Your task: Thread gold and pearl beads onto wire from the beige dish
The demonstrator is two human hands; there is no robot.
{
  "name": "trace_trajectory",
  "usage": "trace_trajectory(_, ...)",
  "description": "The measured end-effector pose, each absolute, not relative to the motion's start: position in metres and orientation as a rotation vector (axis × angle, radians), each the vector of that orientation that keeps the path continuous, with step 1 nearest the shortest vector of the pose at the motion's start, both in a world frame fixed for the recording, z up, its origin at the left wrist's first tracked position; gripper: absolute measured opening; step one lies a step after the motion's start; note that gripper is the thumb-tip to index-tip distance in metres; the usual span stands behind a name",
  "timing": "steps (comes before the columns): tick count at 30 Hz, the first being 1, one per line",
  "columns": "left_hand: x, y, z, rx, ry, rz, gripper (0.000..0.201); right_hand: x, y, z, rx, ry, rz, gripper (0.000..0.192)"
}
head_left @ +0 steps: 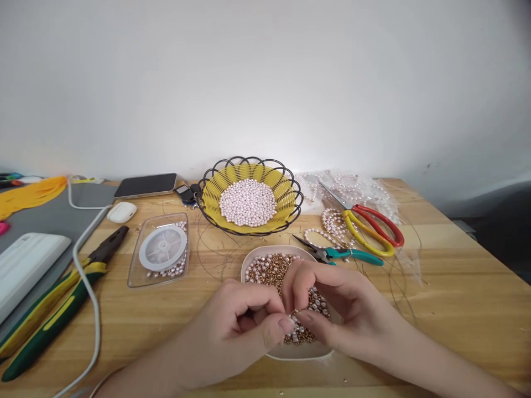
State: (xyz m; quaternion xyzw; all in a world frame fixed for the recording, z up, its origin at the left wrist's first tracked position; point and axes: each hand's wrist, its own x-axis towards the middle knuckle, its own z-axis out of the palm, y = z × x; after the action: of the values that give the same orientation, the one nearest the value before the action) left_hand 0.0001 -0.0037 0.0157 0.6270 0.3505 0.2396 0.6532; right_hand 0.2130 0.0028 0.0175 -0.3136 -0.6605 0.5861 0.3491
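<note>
My left hand is closed in a pinch, thumb against forefinger, over a beige tray of mixed gold and pearl beads. What its fingertips hold is too small to make out. Facing it, my right hand pinches a small gold bead between thumb and fingers, close to the left thumb tip. Both hands hide much of the tray. Small teal-handled pliers lie just behind the right hand.
Behind the tray stands a yellow basket holding pearl beads. Scissors and bead strands lie right. Left are a clear box with a spool, large pliers, a white cable and a phone.
</note>
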Motion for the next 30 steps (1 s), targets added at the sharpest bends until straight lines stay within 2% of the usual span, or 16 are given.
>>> trace_trajectory(4, 0.001, -0.003, 0.019, 1.437, 0.808, 0.558, 0.03, 0.217, 0.004, 0.019, -0.84, -1.67, 1.593, 0.018)
trace_trajectory(12, 0.001, 0.0, 0.022, 1.459, 0.816, 0.545, 0.028, 0.223, 0.008, 0.029, -0.876, -1.6, 1.845, 0.004)
trace_trajectory(16, 0.001, -0.003, 0.023, 1.498, 0.821, 0.55, 0.027, 0.226, 0.009, 0.031, -0.903, -1.744, 1.815, 0.009)
trace_trajectory(30, 0.003, -0.004, 0.023, 1.579, 0.81, 0.532, 0.025, 0.224, 0.006, 0.036, -1.025, -1.903, 1.576, 0.009)
